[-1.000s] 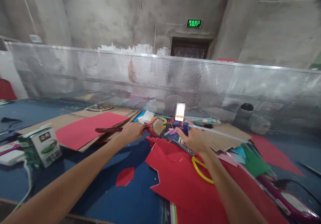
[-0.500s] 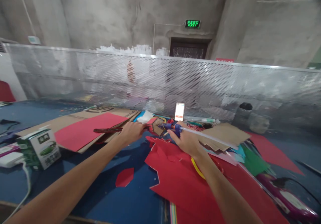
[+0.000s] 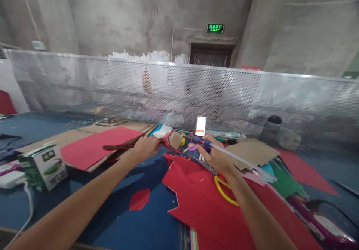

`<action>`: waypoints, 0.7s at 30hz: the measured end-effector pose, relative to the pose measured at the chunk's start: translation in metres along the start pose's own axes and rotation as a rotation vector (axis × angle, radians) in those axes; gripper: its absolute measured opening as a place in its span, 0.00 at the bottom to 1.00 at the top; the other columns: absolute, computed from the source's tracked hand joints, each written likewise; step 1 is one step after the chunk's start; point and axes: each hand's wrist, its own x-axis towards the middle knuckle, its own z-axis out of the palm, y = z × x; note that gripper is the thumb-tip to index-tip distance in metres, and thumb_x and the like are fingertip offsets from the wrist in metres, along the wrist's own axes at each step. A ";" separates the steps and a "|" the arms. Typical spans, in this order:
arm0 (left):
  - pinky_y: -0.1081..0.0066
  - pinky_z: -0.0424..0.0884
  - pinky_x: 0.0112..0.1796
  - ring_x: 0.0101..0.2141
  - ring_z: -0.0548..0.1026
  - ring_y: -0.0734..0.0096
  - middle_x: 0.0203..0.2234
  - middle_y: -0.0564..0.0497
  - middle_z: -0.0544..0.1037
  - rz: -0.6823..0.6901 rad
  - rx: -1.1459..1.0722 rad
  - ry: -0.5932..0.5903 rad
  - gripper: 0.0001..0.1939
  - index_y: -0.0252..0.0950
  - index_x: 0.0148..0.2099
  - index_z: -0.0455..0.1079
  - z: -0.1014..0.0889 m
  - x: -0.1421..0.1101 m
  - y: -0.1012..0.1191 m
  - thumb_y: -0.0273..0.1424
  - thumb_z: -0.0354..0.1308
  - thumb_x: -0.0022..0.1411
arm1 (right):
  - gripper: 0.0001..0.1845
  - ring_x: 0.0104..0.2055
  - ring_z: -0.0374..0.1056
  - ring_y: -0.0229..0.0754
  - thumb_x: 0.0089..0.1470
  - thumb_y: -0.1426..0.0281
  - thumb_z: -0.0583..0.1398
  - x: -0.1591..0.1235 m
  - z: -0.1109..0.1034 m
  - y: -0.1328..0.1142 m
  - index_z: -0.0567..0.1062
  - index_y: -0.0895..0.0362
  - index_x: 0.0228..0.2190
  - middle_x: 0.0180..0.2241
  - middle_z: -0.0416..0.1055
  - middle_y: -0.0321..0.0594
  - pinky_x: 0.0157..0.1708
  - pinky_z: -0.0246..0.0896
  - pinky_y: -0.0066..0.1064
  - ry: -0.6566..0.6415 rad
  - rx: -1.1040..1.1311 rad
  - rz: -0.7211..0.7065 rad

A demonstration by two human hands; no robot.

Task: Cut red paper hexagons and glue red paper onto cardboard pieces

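Note:
My left hand is closed around the dark red shaft of a handcrafted piece. Its red head ends in a bare brown cardboard hexagon, and the shaft sticks out to the left. In my right hand is a blue hot glue gun, a long clear glue stick trailing from its back. The nozzle points left and stands a little apart from the hexagon. Below my right wrist lie yellow-handled scissors on a cut red sheet.
A red paper hexagon lies on the blue table. At left stand a green-and-white carton and cardboard under red paper. A lit phone stands near the perforated metal screen. Cardboard scraps lie at right.
My right hand has drawn the glue gun back to the right, away from the hexagonal end. The cardboard face now shows whole, and more of the scissors is visible.

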 end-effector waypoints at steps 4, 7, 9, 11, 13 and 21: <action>0.60 0.72 0.37 0.41 0.82 0.48 0.44 0.41 0.84 -0.005 -0.024 0.000 0.20 0.41 0.54 0.76 0.001 0.001 0.000 0.39 0.46 0.73 | 0.16 0.38 0.73 0.48 0.66 0.52 0.55 0.000 0.004 -0.002 0.69 0.52 0.38 0.37 0.76 0.42 0.37 0.59 0.34 0.001 -0.108 0.005; 0.60 0.72 0.39 0.42 0.82 0.49 0.45 0.40 0.84 -0.010 -0.026 -0.006 0.20 0.41 0.55 0.76 0.000 0.001 0.001 0.38 0.46 0.73 | 0.19 0.35 0.73 0.49 0.67 0.51 0.53 0.000 0.005 0.000 0.70 0.53 0.37 0.35 0.77 0.43 0.35 0.59 0.35 0.034 -0.177 0.016; 0.60 0.72 0.38 0.42 0.82 0.48 0.44 0.40 0.84 -0.012 -0.016 -0.007 0.20 0.40 0.55 0.76 -0.001 0.001 0.002 0.39 0.46 0.73 | 0.20 0.35 0.73 0.49 0.67 0.50 0.52 0.001 0.006 0.000 0.71 0.53 0.37 0.36 0.77 0.44 0.35 0.59 0.35 0.046 -0.211 0.019; 0.60 0.72 0.37 0.41 0.82 0.48 0.44 0.39 0.84 -0.013 -0.009 -0.007 0.20 0.40 0.55 0.76 -0.001 0.001 0.004 0.38 0.46 0.73 | 0.20 0.36 0.74 0.49 0.67 0.51 0.53 0.001 0.008 -0.002 0.71 0.53 0.37 0.36 0.77 0.44 0.35 0.60 0.35 0.041 -0.220 0.019; 0.61 0.71 0.37 0.41 0.82 0.49 0.43 0.39 0.84 -0.011 -0.006 -0.003 0.20 0.40 0.55 0.76 -0.002 0.001 0.005 0.37 0.46 0.73 | 0.19 0.37 0.74 0.49 0.67 0.52 0.53 0.001 0.012 -0.007 0.72 0.54 0.37 0.36 0.77 0.44 0.36 0.60 0.35 0.031 -0.223 0.001; 0.58 0.71 0.40 0.41 0.82 0.46 0.43 0.37 0.84 -0.004 -0.019 -0.027 0.20 0.38 0.57 0.75 -0.006 -0.001 0.004 0.36 0.49 0.71 | 0.16 0.38 0.73 0.46 0.66 0.55 0.57 0.000 0.024 -0.025 0.74 0.53 0.36 0.37 0.77 0.42 0.38 0.62 0.33 -0.050 -0.178 -0.093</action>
